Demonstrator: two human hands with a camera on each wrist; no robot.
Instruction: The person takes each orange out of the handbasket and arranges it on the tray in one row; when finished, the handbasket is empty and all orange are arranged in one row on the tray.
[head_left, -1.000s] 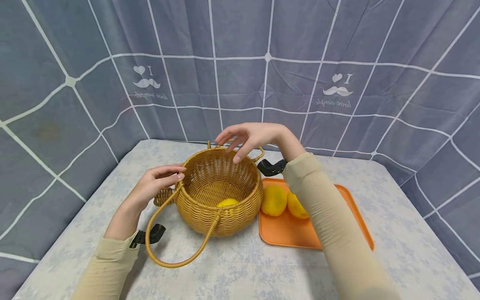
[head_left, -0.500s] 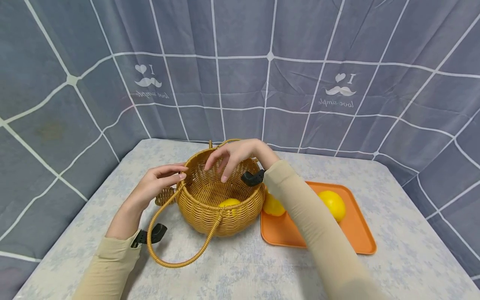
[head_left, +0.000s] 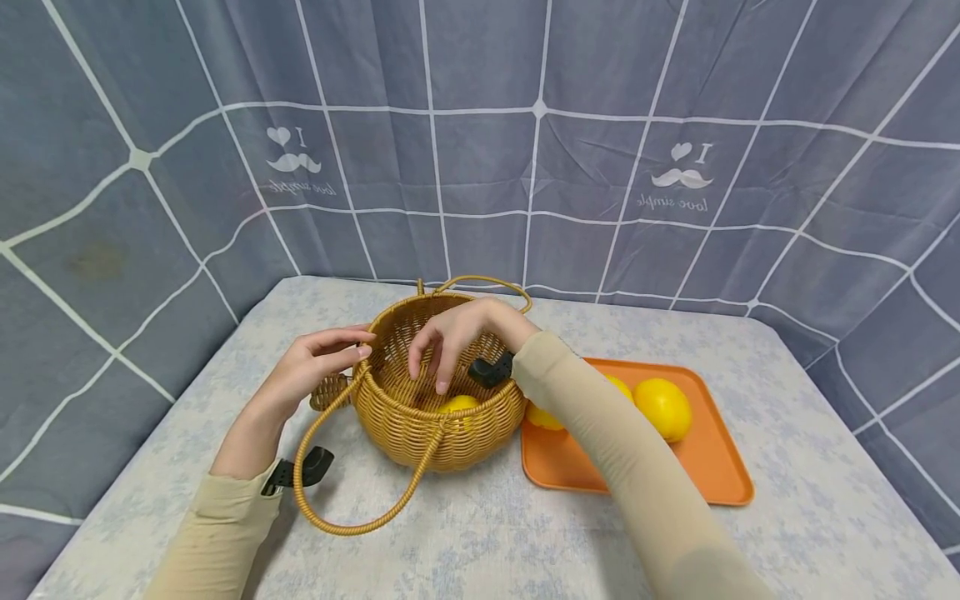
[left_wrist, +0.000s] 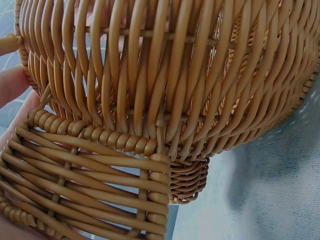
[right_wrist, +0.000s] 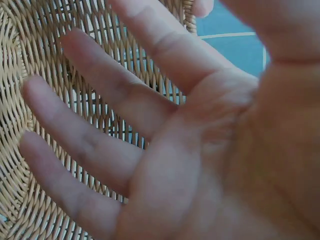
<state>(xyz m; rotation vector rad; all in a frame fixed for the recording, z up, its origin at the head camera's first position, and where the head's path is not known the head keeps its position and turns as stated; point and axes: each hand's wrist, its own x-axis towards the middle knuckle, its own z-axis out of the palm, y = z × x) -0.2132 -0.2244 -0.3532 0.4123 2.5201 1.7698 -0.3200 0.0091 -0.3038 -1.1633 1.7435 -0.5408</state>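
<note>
A round wicker basket (head_left: 435, 446) stands on the table with a yellow fruit (head_left: 459, 404) inside, near its front wall. At the basket's left rim my left hand (head_left: 303, 367) pinches the edge between thumb and fingers; the left wrist view shows the woven side (left_wrist: 165, 65) up close, those fingers partly behind the weave. My right hand (head_left: 457, 337) reaches down into the basket, fingers bent loosely and spread, thumb beside the fruit. In the right wrist view its palm and fingers (right_wrist: 85, 145) hold nothing against the wicker wall.
Right of the basket lies an orange tray (head_left: 712, 475) bearing several yellow fruits (head_left: 663, 409), partly hidden by my right sleeve (head_left: 622, 450). One basket handle (head_left: 360, 529) hangs toward the front left; another handle (head_left: 487, 278) arches at the back. A grey checked curtain (head_left: 480, 167) closes off the table's rear.
My right hand has moved left and down from above the back right rim into the basket, uncovering more of the tray's fruits. The left hand has stayed at the rim.
</note>
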